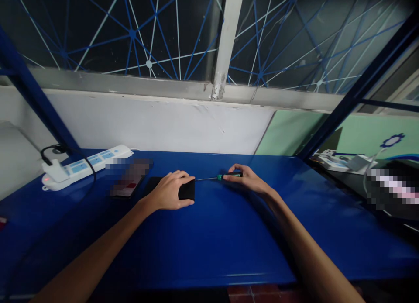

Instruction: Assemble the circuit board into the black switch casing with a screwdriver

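Note:
Flat on the blue table lies a thin black rectangular object [187,190], its exact kind unclear. My left hand [170,190] lies over it and grips it, thumb along the near edge and fingers along the far edge. A screwdriver [233,175] with a black and green handle is held by my right hand [246,179]. Its thin metal shaft points left, and the tip is at or very near the right edge of the black object. Whether the tip touches cannot be made out. My palm hides the middle of the black object.
A phone [129,180] lies left of the black object. Behind it, a white power strip [88,165] holds a plugged-in charger with a black cable. Blue metal posts [334,108] rise at both sides. White adapters [363,162] and a dark object sit far right. The table's front edge [209,280] is near.

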A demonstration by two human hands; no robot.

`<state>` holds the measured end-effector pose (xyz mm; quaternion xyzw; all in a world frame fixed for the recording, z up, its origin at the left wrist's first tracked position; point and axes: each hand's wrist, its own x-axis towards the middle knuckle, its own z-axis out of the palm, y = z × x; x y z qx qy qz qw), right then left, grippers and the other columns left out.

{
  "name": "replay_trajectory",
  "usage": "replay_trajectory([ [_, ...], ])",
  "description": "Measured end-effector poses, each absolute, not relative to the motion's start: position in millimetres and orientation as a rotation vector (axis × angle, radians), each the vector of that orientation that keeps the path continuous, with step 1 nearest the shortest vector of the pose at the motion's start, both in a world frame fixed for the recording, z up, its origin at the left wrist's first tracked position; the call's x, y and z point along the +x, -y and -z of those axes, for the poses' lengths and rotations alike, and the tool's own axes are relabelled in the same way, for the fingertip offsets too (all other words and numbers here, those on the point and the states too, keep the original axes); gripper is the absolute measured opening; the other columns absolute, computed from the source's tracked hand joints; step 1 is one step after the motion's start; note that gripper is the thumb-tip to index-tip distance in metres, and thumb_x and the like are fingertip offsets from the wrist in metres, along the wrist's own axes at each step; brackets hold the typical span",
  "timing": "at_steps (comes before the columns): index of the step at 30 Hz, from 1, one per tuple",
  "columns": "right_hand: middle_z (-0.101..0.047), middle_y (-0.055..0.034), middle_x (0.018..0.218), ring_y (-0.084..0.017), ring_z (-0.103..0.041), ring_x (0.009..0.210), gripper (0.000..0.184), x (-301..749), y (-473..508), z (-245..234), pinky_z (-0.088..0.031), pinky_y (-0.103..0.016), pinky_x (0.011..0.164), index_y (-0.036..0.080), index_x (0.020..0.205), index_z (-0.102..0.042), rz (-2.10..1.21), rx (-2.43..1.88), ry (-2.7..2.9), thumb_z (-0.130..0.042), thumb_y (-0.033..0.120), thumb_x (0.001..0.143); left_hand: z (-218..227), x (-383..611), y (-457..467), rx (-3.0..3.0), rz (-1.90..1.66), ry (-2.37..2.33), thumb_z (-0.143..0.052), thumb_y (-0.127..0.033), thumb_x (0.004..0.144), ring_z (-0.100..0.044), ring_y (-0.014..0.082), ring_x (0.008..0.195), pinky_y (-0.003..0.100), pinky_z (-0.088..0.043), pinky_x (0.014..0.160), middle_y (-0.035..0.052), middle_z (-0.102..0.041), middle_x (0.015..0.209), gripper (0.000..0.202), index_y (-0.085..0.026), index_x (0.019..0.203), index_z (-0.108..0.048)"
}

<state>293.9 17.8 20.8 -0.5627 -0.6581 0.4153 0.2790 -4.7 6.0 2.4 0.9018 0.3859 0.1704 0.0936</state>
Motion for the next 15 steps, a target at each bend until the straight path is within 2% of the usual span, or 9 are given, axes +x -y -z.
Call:
replay_trajectory([
  [3,-0.036,0.0043,0.051,-0.009,-0.030,0.048,0.049,291.4,-20.4,-16.8,-0.021,-0.026,0.046,0.020,0.060,-0.045,-0.751,-1.581,1.902,-0.055,0.063,0.080,-2.0,-4.8,-6.4,2.674,-0.523,-1.142,-0.063,-0.056,0.075,-0.055,0.0313,0.107,0.047,-0.044,0.089,0.0115,-0.059,0.121,0.066,-0.022,0.131,-0.054],
  [5,-0.033,0.0035,0.051,-0.010,-0.028,0.050,0.055,289.6,-20.6,-15.1,-0.020,-0.027,0.048,0.020,0.053,-0.040,-0.537,-1.603,1.969,-0.046,0.065,0.084,-1.8,-4.7,-6.4,2.672,-0.529,-1.139,-0.063,-0.056,0.074,-0.055,0.0313,0.107,0.047,-0.044,0.089,0.0110,-0.059,0.120,0.066,-0.023,0.131,-0.055],
  [7,-0.036,0.0036,0.052,-0.010,-0.030,0.051,0.051,289.3,-19.3,-15.9,-0.021,-0.027,0.049,0.020,0.060,-0.047,-0.552,-1.593,1.954,-0.047,0.065,0.084,-2.1,-4.4,-6.1,2.672,-0.528,-1.139,-0.063,-0.055,0.074,-0.055,0.0314,0.107,0.047,-0.043,0.089,0.0108,-0.059,0.121,0.066,-0.023,0.131,-0.054],
  [9,-0.041,0.0046,0.055,-0.010,-0.032,0.051,0.043,290.3,-17.4,-18.7,-0.022,-0.025,0.048,0.020,0.077,-0.053,-0.731,-1.550,1.884,-0.058,0.063,0.079,-2.7,-4.1,-5.5,2.671,-0.520,-1.144,-0.063,-0.055,0.075,-0.055,0.0315,0.107,0.047,-0.043,0.088,0.0111,-0.058,0.121,0.066,-0.023,0.132,-0.054],
  [11,-0.042,0.0062,0.056,-0.010,-0.031,0.049,0.043,291.9,-16.2,-21.5,-0.022,-0.024,0.046,0.021,0.089,-0.052,-0.895,-1.504,1.828,-0.066,0.059,0.073,-3.1,-3.9,-5.2,2.673,-0.513,-1.151,-0.063,-0.055,0.076,-0.055,0.0314,0.107,0.047,-0.043,0.088,0.0116,-0.058,0.121,0.066,-0.022,0.132,-0.053],
  [13,-0.042,0.0058,0.055,-0.010,-0.033,0.049,0.042,292.6,-16.6,-22.5,-0.023,-0.024,0.047,0.021,0.086,-0.052,-0.866,-1.508,1.841,-0.066,0.058,0.074,-3.1,-4.1,-5.2,2.677,-0.507,-1.152,-0.063,-0.055,0.076,-0.055,0.0314,0.107,0.047,-0.043,0.088,0.0116,-0.058,0.121,0.067,-0.022,0.133,-0.053],
  [15,-0.042,0.0033,0.054,-0.011,-0.034,0.050,0.043,291.7,-17.9,-21.1,-0.023,-0.026,0.049,0.020,0.070,-0.052,-0.640,-1.574,1.923,-0.058,0.061,0.079,-2.6,-4.5,-5.6,2.682,-0.512,-1.146,-0.063,-0.055,0.075,-0.055,0.0314,0.107,0.046,-0.044,0.088,0.0112,-0.058,0.121,0.067,-0.022,0.133,-0.053],
])
